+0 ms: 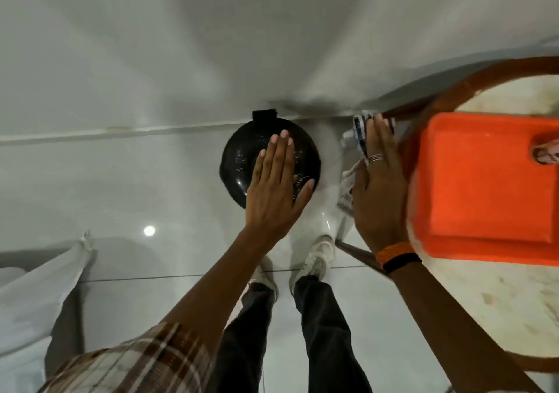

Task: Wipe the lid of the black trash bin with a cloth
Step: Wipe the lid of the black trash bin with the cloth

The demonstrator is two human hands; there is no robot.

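Right hand (376,186) clutches cloth (358,133); left hand (276,183) above lid (239,162).

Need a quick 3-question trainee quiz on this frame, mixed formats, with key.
1. True or false: the cloth is being rubbed on the bin lid.
2. Which hand is over the lid? A) the left hand, open and flat B) the right hand C) both
3. Fill in: on the round table at the right lies an orange ____.

Key:
1. False. The cloth is with the right hand, beside the bin near the table's edge, off the lid.
2. A
3. tray
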